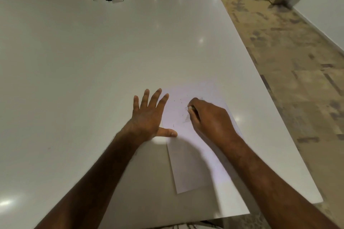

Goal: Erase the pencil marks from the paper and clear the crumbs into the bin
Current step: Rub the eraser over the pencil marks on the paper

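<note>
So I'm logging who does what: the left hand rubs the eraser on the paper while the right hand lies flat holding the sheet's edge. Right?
Hands swapped. In the head view the right hand rubs the eraser on the paper; the left hand lies flat at its edge.

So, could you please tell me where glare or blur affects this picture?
Head view: ceiling lights glint off the glossy table, with a bright patch beside the left hand; the right hand looks slightly motion-blurred, shadowing the paper.

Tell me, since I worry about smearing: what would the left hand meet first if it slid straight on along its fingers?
Probably only bare table. The left hand points up and slightly right; the way looks free.
</note>
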